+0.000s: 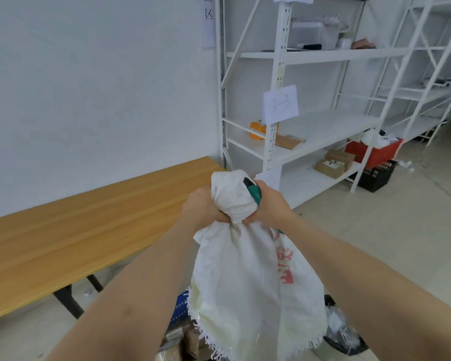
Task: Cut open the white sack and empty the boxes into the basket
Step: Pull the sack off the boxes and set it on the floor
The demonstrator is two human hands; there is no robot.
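Observation:
The white sack [248, 277] hangs upside down in front of me, its frayed open mouth pointing down and red print on its right side. My left hand [201, 207] and my right hand [271, 204] both grip its bunched upper end. My right hand also holds a green-handled cutter [254, 191] against the cloth. Below the sack's mouth lie several brown boxes [177, 340] inside a blue basket [179, 306], mostly hidden by the sack and my arms.
A wooden table [71, 230] stands to my left. White metal shelving [310, 131] fills the right, with a few cardboard boxes, a red crate [375, 155] and a black crate [378, 175]. A black bin with white bags [344, 334] sits at lower right.

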